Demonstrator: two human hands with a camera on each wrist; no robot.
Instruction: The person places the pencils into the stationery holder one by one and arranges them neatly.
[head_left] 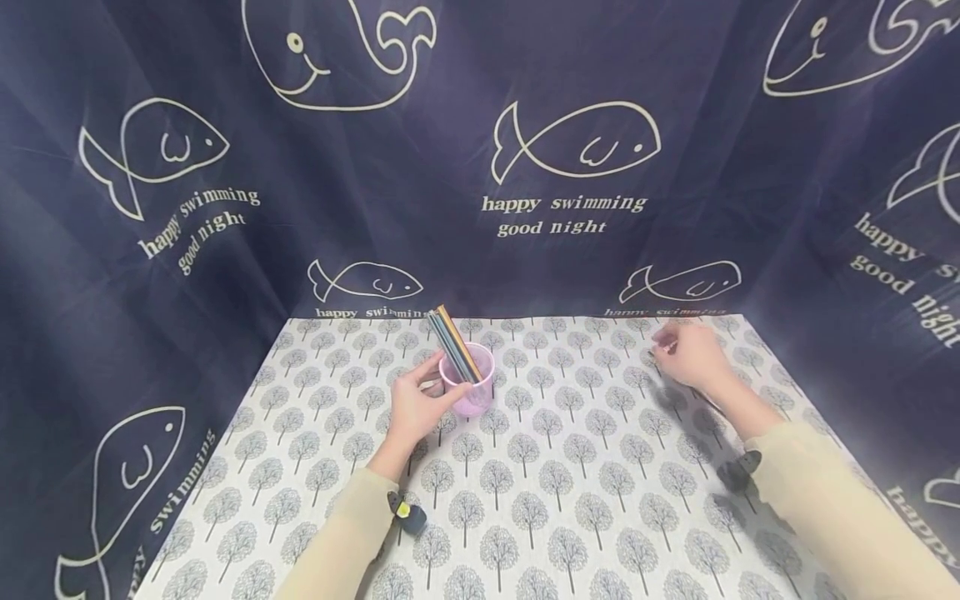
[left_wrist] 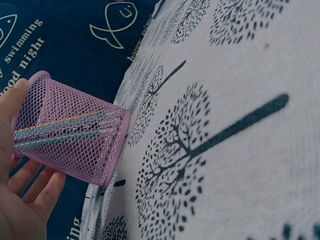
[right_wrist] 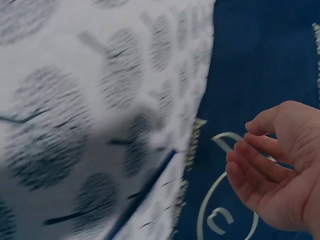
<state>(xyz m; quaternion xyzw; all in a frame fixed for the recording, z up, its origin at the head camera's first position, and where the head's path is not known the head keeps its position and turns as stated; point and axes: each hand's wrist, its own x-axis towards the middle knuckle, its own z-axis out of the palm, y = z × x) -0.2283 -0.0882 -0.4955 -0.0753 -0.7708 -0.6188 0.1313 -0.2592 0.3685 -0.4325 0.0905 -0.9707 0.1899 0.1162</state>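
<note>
A pink mesh pen cup [head_left: 472, 402] stands on the cloth, with several colored pencils [head_left: 456, 346] leaning out toward the upper left. My left hand [head_left: 422, 400] grips the cup from the left, its thumb at the rim and the fingers round the side. The same cup [left_wrist: 80, 132] shows its base on the cloth in the left wrist view. Over the far right of the table is my right hand [head_left: 692, 357], fingers loosely bent. In the right wrist view this hand [right_wrist: 280, 170] shows nothing between its fingers. A dark blue pencil-like stick [right_wrist: 142, 195] shows apart from it.
The table is covered by a white cloth [head_left: 525, 508] printed with grey trees. Dark blue curtains [head_left: 450, 225] with fish drawings and lettering hang behind and at both sides. A dark band [head_left: 408, 512] sits at the left wrist, another [head_left: 748, 462] at the right.
</note>
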